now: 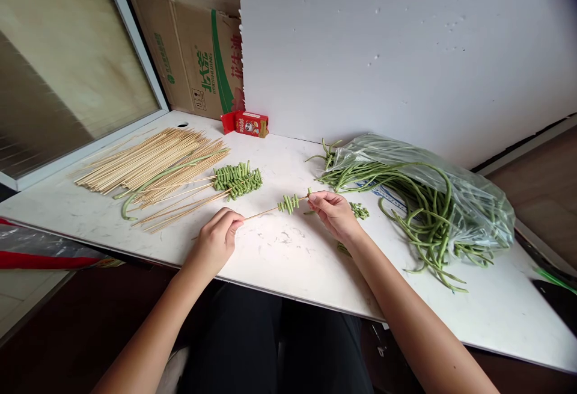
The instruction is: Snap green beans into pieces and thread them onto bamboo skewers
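My left hand (219,233) is closed around the lower part of a thin wooden skewer (261,213), which tilts up to the right over the table. Several short green bean pieces (288,203) sit crosswise along it. At the skewer's far tip, my right hand (332,210) pinches one more bean piece (310,192). Left of my hands lie finished bean skewers (238,178), their bare sticks pointing toward the lower left. Cut bean pieces (359,210) lie just beyond my right hand, partly hidden by it.
A large pile of bare skewers (148,156) covers the table's left, with a long bean (166,172) across it. Long beans (424,201) spill from a clear plastic bag (478,201) at right. A red box (251,124) and a cardboard carton (193,57) stand behind.
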`<state>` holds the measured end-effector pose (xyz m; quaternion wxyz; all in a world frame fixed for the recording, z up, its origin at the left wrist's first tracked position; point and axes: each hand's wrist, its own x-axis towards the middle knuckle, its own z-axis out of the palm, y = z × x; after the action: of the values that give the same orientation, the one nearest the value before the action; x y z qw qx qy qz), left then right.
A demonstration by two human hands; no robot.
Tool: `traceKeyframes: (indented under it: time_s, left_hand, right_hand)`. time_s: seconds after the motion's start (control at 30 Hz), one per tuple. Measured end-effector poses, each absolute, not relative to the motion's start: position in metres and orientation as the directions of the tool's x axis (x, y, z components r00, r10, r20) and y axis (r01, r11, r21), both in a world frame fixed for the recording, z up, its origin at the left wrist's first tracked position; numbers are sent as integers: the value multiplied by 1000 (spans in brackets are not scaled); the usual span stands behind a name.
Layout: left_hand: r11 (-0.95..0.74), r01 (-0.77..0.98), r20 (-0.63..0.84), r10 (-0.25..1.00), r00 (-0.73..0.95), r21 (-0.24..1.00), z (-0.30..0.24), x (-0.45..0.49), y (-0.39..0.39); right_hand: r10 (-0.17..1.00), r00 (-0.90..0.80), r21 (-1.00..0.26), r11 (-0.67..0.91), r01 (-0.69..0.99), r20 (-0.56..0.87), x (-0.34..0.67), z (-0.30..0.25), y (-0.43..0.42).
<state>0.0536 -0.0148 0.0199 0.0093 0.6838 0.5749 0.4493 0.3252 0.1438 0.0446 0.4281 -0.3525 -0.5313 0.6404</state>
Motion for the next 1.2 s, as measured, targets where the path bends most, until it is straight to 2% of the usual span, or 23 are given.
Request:
traceKeyframes:
  time_s: [0.3,0.57,0.93,1.2]
  left_hand:
    - [-322,768,567,822,-64,553,19,52,-16]
    - [-300,777,543,837,-63,553,18,53,-16]
    - [-317,786,563,825,-48,531,20,55,-17]
    - [-328,816,631,773,-58,476,21,57,-16]
  right_hand:
    - [923,-383,-987,-38,-157,26,324,47,142]
    - [922,-374,-977,-165,-135,-104,323,49,138]
    - [918,-396,-994,-52,-100,-8,313,48,127]
    - [895,-441,-990,-112,-83,-64,311,59,120]
